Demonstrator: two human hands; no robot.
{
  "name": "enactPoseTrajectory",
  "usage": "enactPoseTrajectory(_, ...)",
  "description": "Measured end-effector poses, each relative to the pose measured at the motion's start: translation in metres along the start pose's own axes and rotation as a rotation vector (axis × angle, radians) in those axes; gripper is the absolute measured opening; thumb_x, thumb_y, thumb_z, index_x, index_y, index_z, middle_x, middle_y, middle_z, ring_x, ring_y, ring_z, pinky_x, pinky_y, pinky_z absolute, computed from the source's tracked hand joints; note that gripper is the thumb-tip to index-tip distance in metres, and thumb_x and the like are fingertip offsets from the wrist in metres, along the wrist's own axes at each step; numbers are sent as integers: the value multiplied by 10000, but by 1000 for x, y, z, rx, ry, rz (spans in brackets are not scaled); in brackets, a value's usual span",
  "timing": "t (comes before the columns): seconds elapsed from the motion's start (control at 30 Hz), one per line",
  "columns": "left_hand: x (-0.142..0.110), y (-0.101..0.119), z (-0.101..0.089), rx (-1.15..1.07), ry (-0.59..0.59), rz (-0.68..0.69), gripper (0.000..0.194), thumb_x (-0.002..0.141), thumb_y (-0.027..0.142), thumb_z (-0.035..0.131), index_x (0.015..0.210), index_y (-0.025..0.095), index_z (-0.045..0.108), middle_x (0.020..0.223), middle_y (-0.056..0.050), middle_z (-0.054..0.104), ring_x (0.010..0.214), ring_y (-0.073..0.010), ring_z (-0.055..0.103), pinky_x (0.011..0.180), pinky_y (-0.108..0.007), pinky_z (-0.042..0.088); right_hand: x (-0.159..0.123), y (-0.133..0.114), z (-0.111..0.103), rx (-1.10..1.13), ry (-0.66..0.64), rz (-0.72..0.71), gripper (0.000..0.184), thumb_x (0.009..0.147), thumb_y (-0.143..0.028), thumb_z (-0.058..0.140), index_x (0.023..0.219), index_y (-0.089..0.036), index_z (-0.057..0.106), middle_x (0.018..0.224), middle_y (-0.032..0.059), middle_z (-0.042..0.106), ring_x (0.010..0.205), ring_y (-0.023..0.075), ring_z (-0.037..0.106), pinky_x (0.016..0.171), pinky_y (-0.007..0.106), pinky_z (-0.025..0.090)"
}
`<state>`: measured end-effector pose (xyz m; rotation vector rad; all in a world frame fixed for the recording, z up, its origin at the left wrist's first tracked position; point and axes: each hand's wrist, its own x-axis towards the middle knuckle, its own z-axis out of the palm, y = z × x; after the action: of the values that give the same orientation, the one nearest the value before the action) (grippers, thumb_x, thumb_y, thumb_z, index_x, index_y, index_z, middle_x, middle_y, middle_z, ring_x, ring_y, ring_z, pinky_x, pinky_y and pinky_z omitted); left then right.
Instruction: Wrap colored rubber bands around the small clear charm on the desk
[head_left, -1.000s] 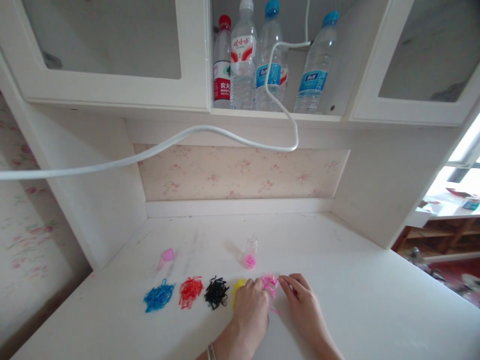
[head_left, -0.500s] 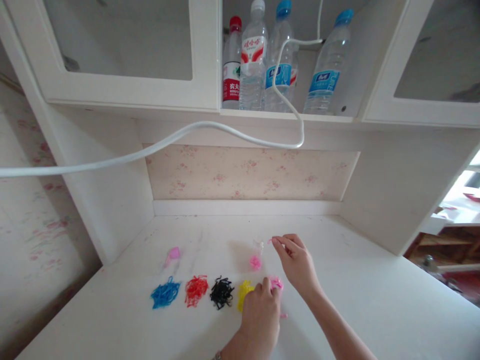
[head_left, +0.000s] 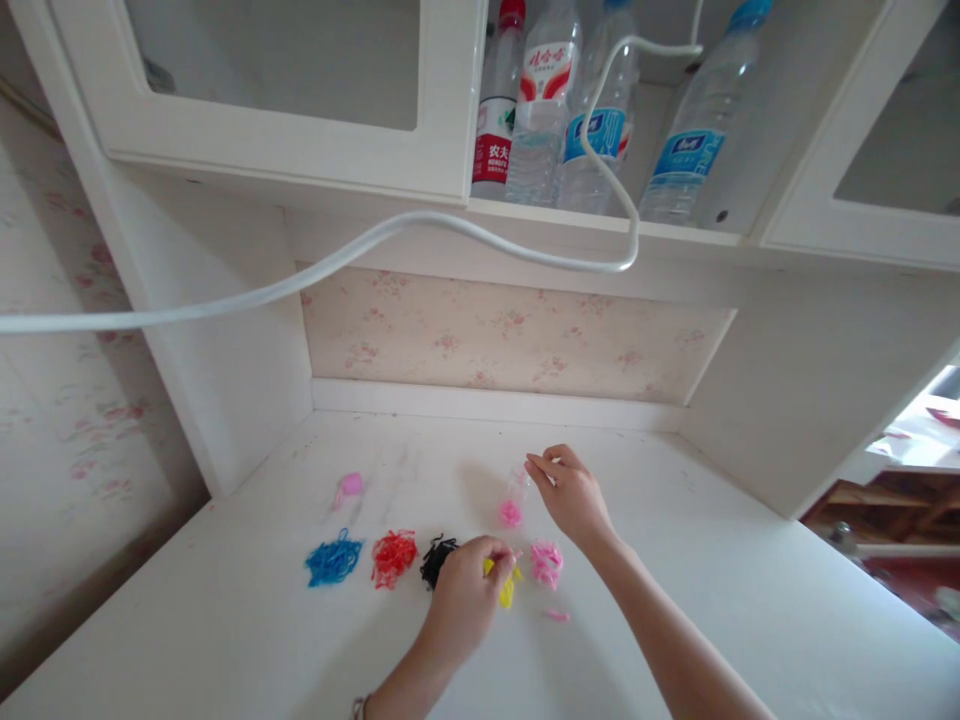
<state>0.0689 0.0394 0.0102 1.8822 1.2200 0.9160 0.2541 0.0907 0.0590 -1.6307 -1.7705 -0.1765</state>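
Carefully, hold the right hand (head_left: pixel 571 490) at the top of the jar (head_left: pixel 519 487), with thumb and finger pressed together; impossible to tell about a band between them, too small. Probably better to aim the tips over the middle of the mouth and release gently, without pushing the thin wall, for fear of tipping. Notice pink bands (head_left: pixel 511 514) at the bottom of the jar. Notice also the left hand (head_left: pixel 469 582) at the yellow pile (head_left: pixel 507 592), pinching a small pink bit (head_left: pixel 517 554); wise to lift straight up, in order not to drag yellow along. To the right, see the pink pile (head_left: pixel 547 564), with a loose strand (head_left: pixel 558 616) nearer, easy to brush away by mistake. To the left, find the black pile (head_left: pixel 435 558), partly hidden behind the left hand, then the red pile (head_left: pixel 394 558) and the blue pile (head_left: pixel 334 557). Farther back, see a pink piece (head_left: pixel 352 484), maybe a cap. Above, mind the white cable (head_left: pixel 420 218), crossing before the cupboard (head_left: pixel 446 120), seemingly out of the hands' way.
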Motion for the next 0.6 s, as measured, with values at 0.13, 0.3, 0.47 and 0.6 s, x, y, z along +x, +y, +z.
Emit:
enactPoseTrajectory(0.13, 13, -1, -14, -20, 42, -32, 209, 823, 330, 520, 902, 190, 655, 891, -17, 696, 712, -129, 608, 685, -230, 440, -9, 3, -8, 89, 89, 68, 338, 891, -468, 451, 959, -276, 721, 947, 21, 608, 707, 117, 566, 663, 250, 416)
enactPoseTrajectory(0.3, 37, 10, -33, -46, 104, 100, 164, 811, 282, 545, 901, 194, 651, 885, -10, 696, 670, -113, 607, 672, -219, 465, -63, 10, -13, 268, 30, 211, 390, 881, -501, 446, 861, -216, 711, 894, 40, 619, 650, 118, 544, 610, 242, 414)
enactPoseTrajectory(0.47, 69, 24, -40, -8, 145, 220, 112, 795, 208, 569, 878, 206, 644, 883, 5, 701, 737, -114, 641, 707, -210, 489, -141, 21, -3, 268, -128, 352, 401, 880, -500, 429, 901, -210, 706, 898, 49, 614, 597, 113, 524, 593, 242, 427)
enactPoseTrajectory(0.6, 94, 30, -38, 31, 137, 294, 134, 796, 174, 578, 907, 206, 646, 918, -5, 706, 863, -127, 654, 776, -215, 498, -170, 31, -1, 188, -191, 393, 400, 851, -502, 464, 1009, -214, 692, 1009, 65, 600, 567, 104, 516, 608, 251, 451)
